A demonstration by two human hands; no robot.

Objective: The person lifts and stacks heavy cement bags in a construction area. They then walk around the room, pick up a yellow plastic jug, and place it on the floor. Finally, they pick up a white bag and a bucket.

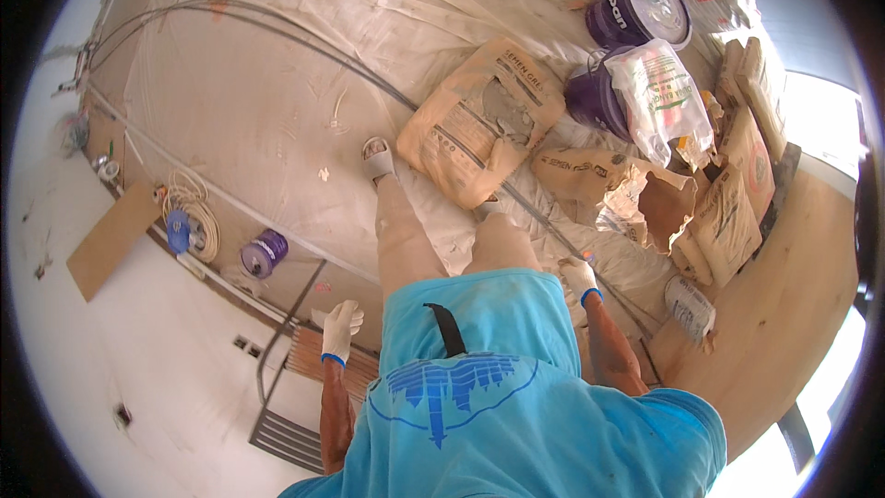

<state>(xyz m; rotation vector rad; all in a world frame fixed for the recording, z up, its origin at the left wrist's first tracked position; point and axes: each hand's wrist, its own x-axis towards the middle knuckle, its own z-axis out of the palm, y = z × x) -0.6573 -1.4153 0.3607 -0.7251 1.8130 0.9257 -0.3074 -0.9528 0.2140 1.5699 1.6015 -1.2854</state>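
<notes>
My left hand, in a white glove with a blue cuff, is out to my left with its fingers curled in and nothing visible in them. A grey metal frame with slatted steps stands close beside it. My right hand, gloved the same way, hangs by my right leg with its fingers closed. A small orange spot shows at its fingertips; whether it is held I cannot tell. In front of my feet lies a torn brown paper cement bag with grey powder in its opening. An opened, crumpled paper bag lies to its right.
Plastic sheeting covers the floor, with dark cables across it. Purple buckets and stacked bags stand at right. At left are a small purple pail, coiled hose, a brown board and the white wall.
</notes>
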